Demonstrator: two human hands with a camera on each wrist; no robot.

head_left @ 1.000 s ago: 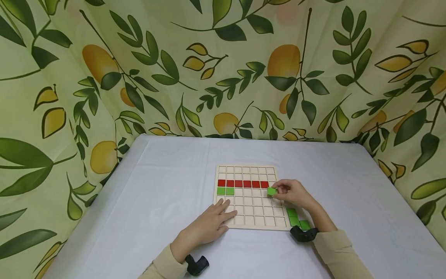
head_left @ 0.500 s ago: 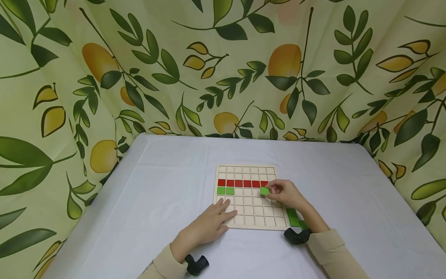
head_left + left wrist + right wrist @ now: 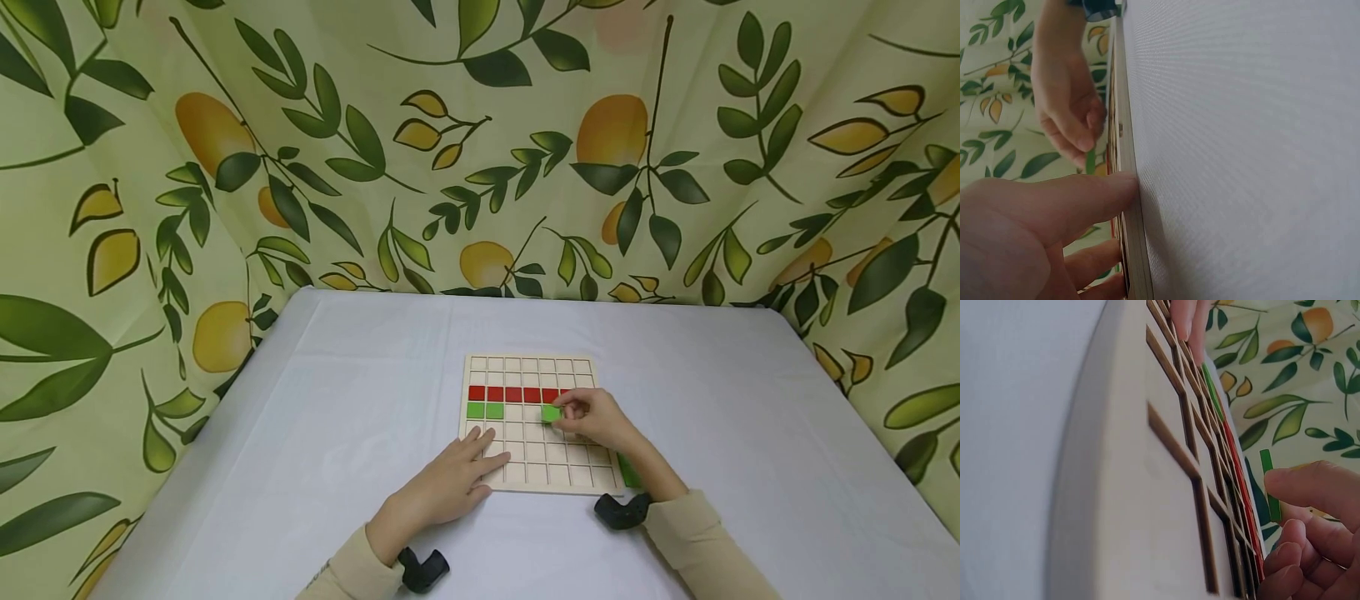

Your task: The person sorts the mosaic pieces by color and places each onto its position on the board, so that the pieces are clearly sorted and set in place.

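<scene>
A wooden grid board (image 3: 555, 477) with square recesses lies on the table. Red square tiles (image 3: 513, 394) fill one row of it, and two green tiles (image 3: 485, 410) sit at the left end of the row below. My right hand (image 3: 596, 419) pinches another green tile (image 3: 551, 414) between thumb and fingers, over that green row. In the right wrist view the pinched tile (image 3: 1270, 485) is held edge-on, apart from the board. My left hand (image 3: 452, 477) rests with spread fingers on the board's lower left corner; its thumb (image 3: 1107, 195) touches the board's edge.
More green tiles (image 3: 628, 472) lie beside the board's right edge, partly hidden by the right forearm. A white cloth (image 3: 360, 375) covers the table. A leaf-and-fruit patterned curtain (image 3: 525, 167) hangs behind and at both sides. Black wrist devices (image 3: 424, 571) are worn on both wrists.
My right hand has moved left across the board with the green tile, from its right edge toward the middle columns. The left hand has stayed in place.
</scene>
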